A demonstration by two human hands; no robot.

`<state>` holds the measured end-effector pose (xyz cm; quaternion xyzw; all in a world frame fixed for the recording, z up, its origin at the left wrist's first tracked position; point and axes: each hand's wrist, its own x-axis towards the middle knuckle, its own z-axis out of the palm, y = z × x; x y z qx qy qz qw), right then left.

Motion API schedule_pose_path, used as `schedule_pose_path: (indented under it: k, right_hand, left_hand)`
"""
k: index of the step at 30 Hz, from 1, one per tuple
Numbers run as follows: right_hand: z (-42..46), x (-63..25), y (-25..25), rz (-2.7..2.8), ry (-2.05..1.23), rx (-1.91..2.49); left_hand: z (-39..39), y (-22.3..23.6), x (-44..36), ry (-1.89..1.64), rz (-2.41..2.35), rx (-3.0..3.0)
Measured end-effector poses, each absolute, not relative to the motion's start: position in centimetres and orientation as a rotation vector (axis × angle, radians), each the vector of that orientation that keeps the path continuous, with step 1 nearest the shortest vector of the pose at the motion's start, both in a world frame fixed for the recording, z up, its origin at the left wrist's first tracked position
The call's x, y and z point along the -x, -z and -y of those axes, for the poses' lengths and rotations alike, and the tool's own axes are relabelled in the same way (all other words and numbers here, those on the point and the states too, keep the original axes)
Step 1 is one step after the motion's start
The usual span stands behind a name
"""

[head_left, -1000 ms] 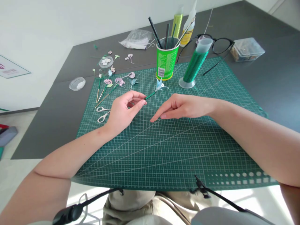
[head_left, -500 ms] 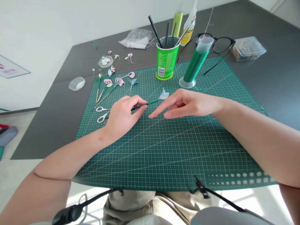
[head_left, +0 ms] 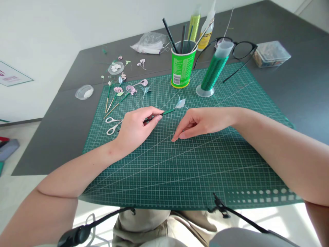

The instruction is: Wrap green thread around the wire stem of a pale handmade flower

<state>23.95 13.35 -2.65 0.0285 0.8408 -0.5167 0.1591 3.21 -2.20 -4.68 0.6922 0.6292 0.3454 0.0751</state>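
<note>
My left hand [head_left: 137, 125] pinches a thin dark stick wrapped in green near its tip. From its right end a pale blue artificial flower [head_left: 180, 103] sticks out, tilted to the right. My right hand [head_left: 203, 122] is apart from the stick, lower and to the right, with thumb and index finger closed together. Whatever lies between those fingertips is too small to make out. A spool of green thread [head_left: 215, 70] stands on the cutting mat [head_left: 164, 168] beyond my right hand. White-handled scissors [head_left: 112, 129] lie partly under my left hand.
A green cup [head_left: 183, 67] holding several sticks stands on the mat's far side. Black glasses [head_left: 243, 50] and a clear box [head_left: 271, 54] lie at the right. Small artificial flowers [head_left: 131, 90] lie at the left by two clear dishes [head_left: 116, 68]. A glue bottle [head_left: 206, 33] stands behind.
My right hand has moved down and slightly right, away from the stick, and its fingers have curled closer together. The blue flower has turned slightly. My left hand stays nearly in place.
</note>
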Motion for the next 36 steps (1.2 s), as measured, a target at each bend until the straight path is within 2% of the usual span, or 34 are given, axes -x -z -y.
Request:
schedule_pose_path:
  k: [10,31,36]
  right_hand:
    - [-12.91,-24.38,1.98,-2.410,1.656,0.003]
    - [-13.04,-24.12,2.55,-2.355,1.719,0.063]
    - [-12.64,-24.46,2.20,-2.383,1.869,0.100]
  left_hand:
    - [2.26,4.70,-3.09,-1.005,-1.924,-1.977]
    - [2.29,4.38,-3.27,-1.038,-1.924,-2.000]
    - [2.20,4.30,-3.11,-1.033,-1.908,-2.035]
